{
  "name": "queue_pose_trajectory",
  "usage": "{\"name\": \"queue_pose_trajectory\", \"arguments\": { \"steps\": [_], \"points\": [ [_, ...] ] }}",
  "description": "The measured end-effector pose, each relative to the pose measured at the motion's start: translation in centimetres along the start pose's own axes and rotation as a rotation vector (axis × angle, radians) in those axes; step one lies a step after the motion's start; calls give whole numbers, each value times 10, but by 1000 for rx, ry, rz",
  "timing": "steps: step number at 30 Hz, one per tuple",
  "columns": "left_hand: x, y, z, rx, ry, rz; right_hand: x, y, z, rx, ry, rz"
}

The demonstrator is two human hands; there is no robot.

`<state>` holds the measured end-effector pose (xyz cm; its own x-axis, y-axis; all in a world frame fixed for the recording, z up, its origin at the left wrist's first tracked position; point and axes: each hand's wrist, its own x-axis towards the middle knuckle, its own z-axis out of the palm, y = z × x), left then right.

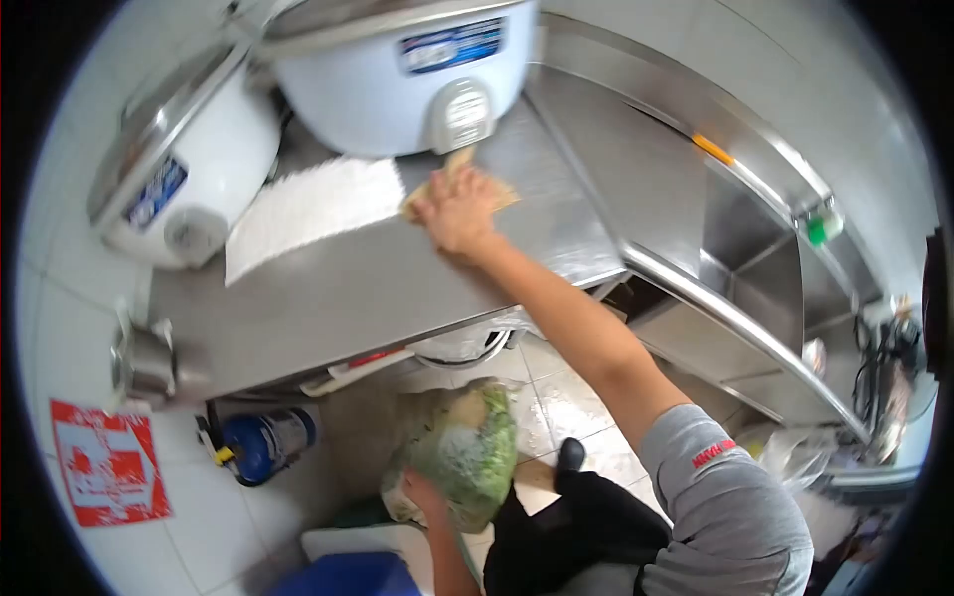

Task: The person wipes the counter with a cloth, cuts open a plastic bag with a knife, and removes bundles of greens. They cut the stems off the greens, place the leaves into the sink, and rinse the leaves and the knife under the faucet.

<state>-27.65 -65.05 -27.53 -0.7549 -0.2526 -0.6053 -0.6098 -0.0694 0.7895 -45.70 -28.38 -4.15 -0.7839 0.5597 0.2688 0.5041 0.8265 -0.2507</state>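
Observation:
My right hand [459, 214] presses down on a tan cloth [505, 194] on the steel counter [328, 308], its fingers curled over the cloth. Part of the cloth sticks out past the fingertips toward the large white rice cooker [358, 94]. Lower down, my left hand [425, 494] grips the side of a clear plastic bag [457, 447] full of leafy greens, above the floor. Some of the left fingers are hidden against the bag.
A second white cooker [204, 169] stands at the left, beside a white paper sheet [318, 207]. To the right is a steel sink [755, 248]. Below are a blue cylinder [268, 444], a blue bin [348, 576] and a red-and-white sign [109, 462] on the wall.

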Motion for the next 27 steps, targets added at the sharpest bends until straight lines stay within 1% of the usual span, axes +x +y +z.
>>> {"name": "queue_pose_trajectory", "arguments": {
  "steps": [1,2,3,4,5,7,8,9,10,11,12,13,14,15,16,17,18,20,22,24,25,27],
  "points": [
    [-19,8,1,21,17,27,-5,9,-8,224,79,-40],
    [-35,17,-1,45,3,73,-19,26,-16,406,174,-30],
    [-58,26,-1,-28,-193,105,-40,42,-35,578,267,-31],
    [-88,33,-11,-90,-378,118,-71,67,-55,590,321,-49],
    [-121,60,-18,-50,-373,123,-105,94,-74,601,359,-53],
    [-183,104,5,-107,-371,-36,-182,167,-99,560,291,-24],
    [-202,117,14,-98,-373,-18,-221,202,-114,492,259,36],
    [-217,131,18,-211,-422,29,-260,241,-125,464,169,86],
    [-241,150,23,-273,-498,62,-298,275,-131,375,187,128],
    [-265,168,28,-336,-577,91,-325,315,-145,463,82,146],
    [-297,193,34,-352,-687,112,-347,330,-169,534,60,318],
    [-331,214,48,-360,-673,186,-365,345,-196,598,32,488],
    [-358,232,60,-370,-657,261,-377,368,-208,602,23,482],
    [-371,247,63,-356,-707,327,-388,390,-216,692,-7,505],
    [-394,264,73,-448,-778,290,-399,403,-222,786,-49,538],
    [-412,279,80,-368,-749,442,-400,404,-244,859,-47,513],
    [-429,293,86,-437,-877,400,-399,403,-264,870,-25,499],
    [-479,321,107,-523,-732,308,-393,404,-296,887,12,481],
    [-492,340,129,-529,-791,355,-387,413,-322,970,100,484],
    [-508,353,157,-539,-859,390,-378,418,-351,967,186,460],
    [-518,356,175,-545,-864,446,-372,424,-362,956,251,429],
    [-516,363,188,-552,-860,487,-359,437,-376,966,273,393]
  ]
}}
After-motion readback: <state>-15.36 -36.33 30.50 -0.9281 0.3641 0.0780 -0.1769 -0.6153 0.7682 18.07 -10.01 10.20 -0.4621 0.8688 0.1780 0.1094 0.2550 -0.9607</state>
